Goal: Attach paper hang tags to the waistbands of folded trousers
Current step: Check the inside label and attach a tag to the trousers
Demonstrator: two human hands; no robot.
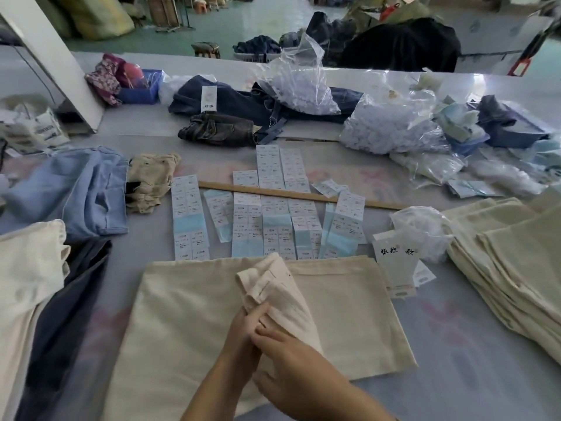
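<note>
Trousers (334,314), cream and folded, lie at six o'clock; the left hand (243,326) pinches their lifted waistband (270,287), while the right hand (291,357) rests over it, its grip unclear. Better to hold that band taut and flat. Hang tags (394,259) wait at two o'clock; any tag or fastener within the fingers is hidden.

Soft, dim, bluish daylight comes from the far side, with glare on the plastic bags (303,77). Shadows are faint. Edges bend from wide-angle distortion and the whole picture is slightly blurred.
</note>
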